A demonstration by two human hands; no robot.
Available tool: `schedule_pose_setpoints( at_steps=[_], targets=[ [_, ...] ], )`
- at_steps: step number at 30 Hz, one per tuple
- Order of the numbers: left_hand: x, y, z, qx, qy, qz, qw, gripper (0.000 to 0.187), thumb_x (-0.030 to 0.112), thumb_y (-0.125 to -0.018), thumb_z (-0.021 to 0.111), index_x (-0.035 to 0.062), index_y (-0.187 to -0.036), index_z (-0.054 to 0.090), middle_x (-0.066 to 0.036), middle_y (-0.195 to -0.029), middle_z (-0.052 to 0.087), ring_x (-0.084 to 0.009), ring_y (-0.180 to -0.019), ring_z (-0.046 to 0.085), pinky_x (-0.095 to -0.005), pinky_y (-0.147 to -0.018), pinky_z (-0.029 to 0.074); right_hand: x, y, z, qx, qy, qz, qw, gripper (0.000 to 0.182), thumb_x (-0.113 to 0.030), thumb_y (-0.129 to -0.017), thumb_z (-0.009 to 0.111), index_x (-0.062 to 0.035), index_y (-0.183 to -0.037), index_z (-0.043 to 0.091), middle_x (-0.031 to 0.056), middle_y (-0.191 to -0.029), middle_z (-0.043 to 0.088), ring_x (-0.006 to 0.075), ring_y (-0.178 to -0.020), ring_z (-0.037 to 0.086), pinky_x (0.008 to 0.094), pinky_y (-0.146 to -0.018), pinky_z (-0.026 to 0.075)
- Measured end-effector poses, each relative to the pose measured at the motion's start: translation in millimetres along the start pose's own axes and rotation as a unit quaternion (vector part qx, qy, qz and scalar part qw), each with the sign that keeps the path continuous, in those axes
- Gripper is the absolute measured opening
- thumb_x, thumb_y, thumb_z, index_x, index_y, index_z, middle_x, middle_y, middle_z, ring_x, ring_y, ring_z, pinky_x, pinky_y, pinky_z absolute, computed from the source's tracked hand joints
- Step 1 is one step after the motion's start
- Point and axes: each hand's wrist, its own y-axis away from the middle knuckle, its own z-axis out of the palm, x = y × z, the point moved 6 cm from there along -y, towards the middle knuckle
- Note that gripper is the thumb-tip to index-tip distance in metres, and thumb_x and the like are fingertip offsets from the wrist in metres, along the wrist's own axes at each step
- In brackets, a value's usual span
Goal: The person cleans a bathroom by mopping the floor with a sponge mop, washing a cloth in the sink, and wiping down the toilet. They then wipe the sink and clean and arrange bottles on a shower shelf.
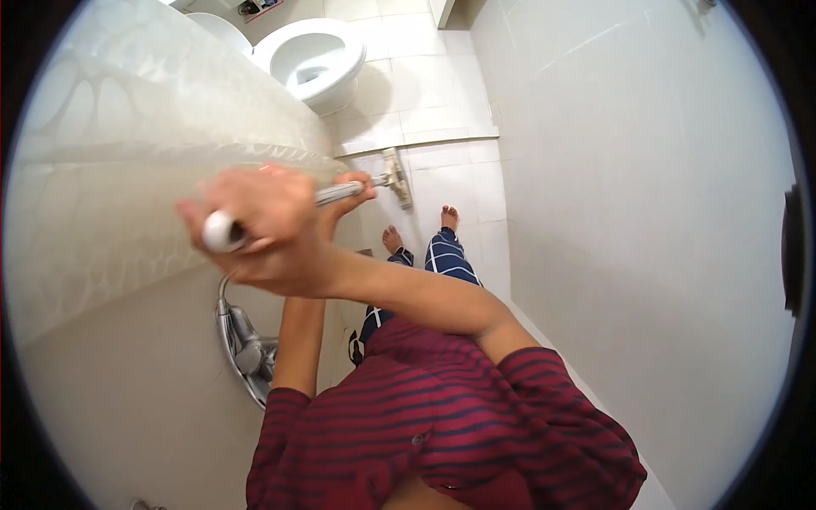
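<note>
1. Both hands were clamped together on a long-handled floor tool: the right hand (255, 217) gripped the handle (340, 192) near its white end cap (221, 231), and the left hand (344, 200) closed on it just beyond.
2. The tool's head (397, 178) rested on the tiled floor (450, 183), well ahead of the hands and just short of the low curb (416, 138).
3. Judged from this, a scrubbing stroke was under way; the next push would call for steady downward pressure.
4. A patterned partition (127, 153) stood left of the hands, a toilet (310, 59) beyond them, a tiled wall (646, 212) on the right, a tap fitting (242, 348) below.
</note>
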Motion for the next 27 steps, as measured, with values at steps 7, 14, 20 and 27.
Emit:
schedule_pose_setpoints(
  at_steps=[7, 14, 20, 27],
  targets=[
    [-33, 97, -81, 0.122, -0.127, -0.075, 0.981, 0.018, 0.012, -0.073, 0.062, 0.006, -0.063, 0.048, 0.002, -0.062, 0.05, -0.0081, -0.059, 0.042, -0.0255, -0.054, 0.037, 15, 25, 25, 0.028, -0.086, 0.056, 0.994, 0.026, -0.004, -0.069, 0.066, -0.0064, -0.056, 0.044, 0.0041, -0.05, 0.042, 0.0187, -0.039, 0.036, 0.0273, -0.039, 0.029],
    [-28, 10, 22, 0.184, -0.123, -0.039, 0.974, 0.021, 0.014, -0.075, 0.063, 0.0058, -0.065, 0.046, 0.001, -0.061, 0.045, -0.009, -0.062, 0.041, -0.0248, -0.054, 0.034, 25, -3, -138, 0.099, -0.088, 0.085, 0.988, 0.018, -0.001, -0.077, 0.06, -0.0033, -0.061, 0.052, -0.0018, -0.057, 0.046, 0.004, -0.051, 0.038, 0.0233, -0.043, 0.031],
    [44, -51, 182, 0.05, -0.054, -0.013, 0.997, 0.015, 0.011, -0.073, 0.065, 0.0064, -0.071, 0.05, -0.002, -0.07, 0.052, -0.0119, -0.069, 0.049, -0.0248, -0.061, 0.04, -76, -7, -253, 0.096, 0.011, 0.056, 0.994, 0.028, -0.006, -0.075, 0.063, -0.0075, -0.055, 0.043, -0.0002, -0.048, 0.039, 0.0107, -0.039, 0.036, 0.0253, -0.037, 0.026],
    [107, -73, 345, -0.056, 0.112, -0.009, 0.992, 0.021, 0.01, -0.072, 0.069, 0.0075, -0.071, 0.048, -0.007, -0.099, 0.059, -0.0145, -0.089, 0.053, -0.0288, -0.074, 0.047, -94, 39, -298, 0.081, 0.167, -0.055, 0.981, 0.027, -0.008, -0.069, 0.065, -0.0105, -0.056, 0.041, 0.0014, -0.049, 0.037, 0.0159, -0.039, 0.037, 0.029, -0.04, 0.025]
  ],
)
